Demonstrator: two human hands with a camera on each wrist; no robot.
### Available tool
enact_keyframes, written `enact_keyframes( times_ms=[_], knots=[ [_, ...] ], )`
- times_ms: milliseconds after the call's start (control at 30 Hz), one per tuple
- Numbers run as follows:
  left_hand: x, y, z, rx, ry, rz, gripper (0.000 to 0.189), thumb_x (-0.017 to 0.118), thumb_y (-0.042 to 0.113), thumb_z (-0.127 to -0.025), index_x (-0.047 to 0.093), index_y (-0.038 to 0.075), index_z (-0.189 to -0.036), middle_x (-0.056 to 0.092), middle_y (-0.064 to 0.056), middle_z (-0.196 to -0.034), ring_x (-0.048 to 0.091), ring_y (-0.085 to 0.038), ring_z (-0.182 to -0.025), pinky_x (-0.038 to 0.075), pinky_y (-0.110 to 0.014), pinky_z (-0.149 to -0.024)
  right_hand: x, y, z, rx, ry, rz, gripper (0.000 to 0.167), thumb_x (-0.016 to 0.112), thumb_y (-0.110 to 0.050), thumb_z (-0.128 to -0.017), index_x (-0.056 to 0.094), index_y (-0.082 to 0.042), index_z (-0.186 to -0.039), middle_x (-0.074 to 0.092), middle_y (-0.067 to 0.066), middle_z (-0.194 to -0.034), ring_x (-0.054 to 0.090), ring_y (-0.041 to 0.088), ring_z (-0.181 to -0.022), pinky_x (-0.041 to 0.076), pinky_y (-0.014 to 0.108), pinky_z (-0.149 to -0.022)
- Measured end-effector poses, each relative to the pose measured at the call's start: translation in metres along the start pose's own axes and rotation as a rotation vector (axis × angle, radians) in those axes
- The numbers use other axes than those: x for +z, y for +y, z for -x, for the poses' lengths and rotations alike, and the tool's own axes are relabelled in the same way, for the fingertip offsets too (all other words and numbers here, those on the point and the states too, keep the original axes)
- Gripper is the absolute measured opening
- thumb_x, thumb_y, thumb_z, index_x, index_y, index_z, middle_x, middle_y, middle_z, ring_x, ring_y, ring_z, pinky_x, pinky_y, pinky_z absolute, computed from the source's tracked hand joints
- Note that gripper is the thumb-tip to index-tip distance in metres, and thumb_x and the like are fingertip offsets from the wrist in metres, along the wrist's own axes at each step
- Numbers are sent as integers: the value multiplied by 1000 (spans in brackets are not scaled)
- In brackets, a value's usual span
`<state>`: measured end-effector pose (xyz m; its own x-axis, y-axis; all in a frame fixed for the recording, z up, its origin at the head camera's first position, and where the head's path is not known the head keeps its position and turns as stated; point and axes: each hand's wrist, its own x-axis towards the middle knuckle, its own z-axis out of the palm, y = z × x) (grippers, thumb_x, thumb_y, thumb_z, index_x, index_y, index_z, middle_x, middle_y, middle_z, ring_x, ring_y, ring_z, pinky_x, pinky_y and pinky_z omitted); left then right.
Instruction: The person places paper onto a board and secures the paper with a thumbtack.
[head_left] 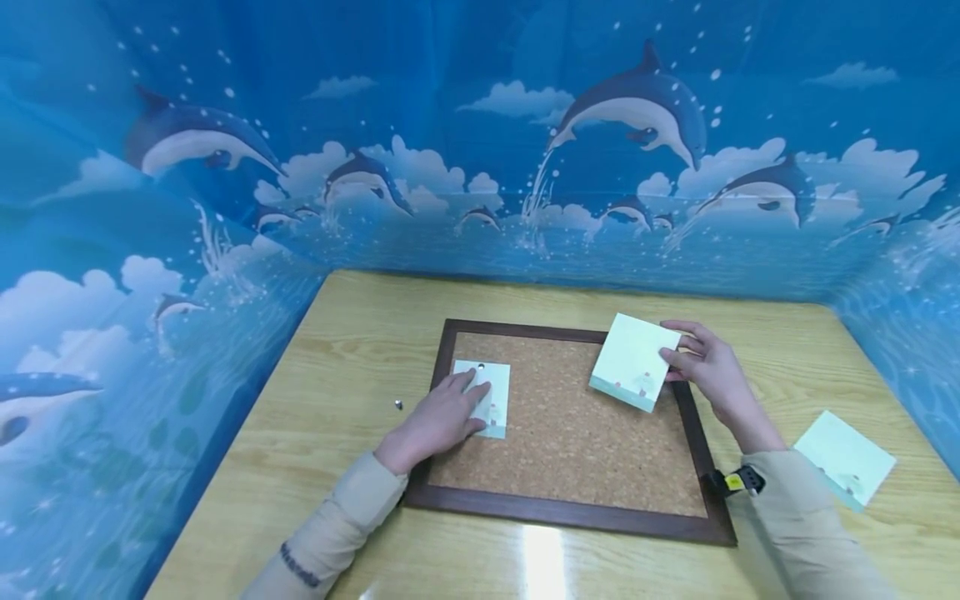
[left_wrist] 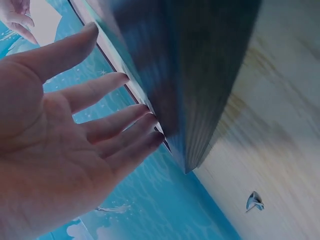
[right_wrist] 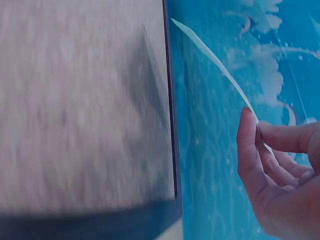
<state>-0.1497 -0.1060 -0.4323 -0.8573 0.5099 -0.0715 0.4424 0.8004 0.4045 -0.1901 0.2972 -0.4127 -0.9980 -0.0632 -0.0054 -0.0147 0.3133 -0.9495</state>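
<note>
A framed cork board [head_left: 570, 433] lies on the wooden table. On its left part rests a pale green sheet of notepaper [head_left: 498, 387], with a small silver pushpin [head_left: 482, 367] at its top edge. My left hand [head_left: 442, 414] lies over this sheet, its fingers spread and touching it; the left wrist view shows the palm [left_wrist: 55, 145] from the side. Over the board's upper right corner, my right hand [head_left: 705, 367] pinches another pale green sheet [head_left: 633, 358] by its right edge. The right wrist view shows this sheet [right_wrist: 215, 60] edge-on, thin and slightly bent, between thumb and fingers.
A loose silver pushpin [head_left: 398, 404] lies on the table left of the board, also seen in the left wrist view. Another pale green sheet [head_left: 845, 458] lies at the right. A blue dolphin-print curtain [head_left: 465, 242] borders the table's back and sides.
</note>
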Motion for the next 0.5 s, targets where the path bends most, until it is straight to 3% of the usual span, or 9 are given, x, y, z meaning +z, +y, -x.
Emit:
enact_keyframes(
  times_ms=[233, 333, 500],
  knots=[
    [5, -4, -10, 39, 142, 80, 61, 75, 20, -106, 52, -10, -153, 49, -37, -155, 46, -51, -146, 35, -59, -123, 26, -15, 5, 18, -119, -91, 58, 62, -4, -111, 37, 8, -161, 71, -7, -107, 71, 9, -90, 64, 34, -78],
    [-3, 5, -12, 23, 134, 114, 57, 75, 18, -106, 54, -9, -152, 55, -33, -152, 52, -49, -142, 40, -61, -120, 37, -22, 8, 19, -164, -94, 58, 63, -6, -111, 38, 7, -162, 71, -4, -112, 71, 10, -91, 64, 37, -80],
    [-14, 15, -17, 22, 65, 223, 50, 69, 22, -110, 58, -2, -152, 63, -23, -149, 64, -40, -132, 49, -57, -112, 55, -32, 12, 10, -205, -64, 56, 65, -6, -110, 43, 5, -161, 68, 4, -113, 69, 12, -88, 65, 41, -80]
  ],
)
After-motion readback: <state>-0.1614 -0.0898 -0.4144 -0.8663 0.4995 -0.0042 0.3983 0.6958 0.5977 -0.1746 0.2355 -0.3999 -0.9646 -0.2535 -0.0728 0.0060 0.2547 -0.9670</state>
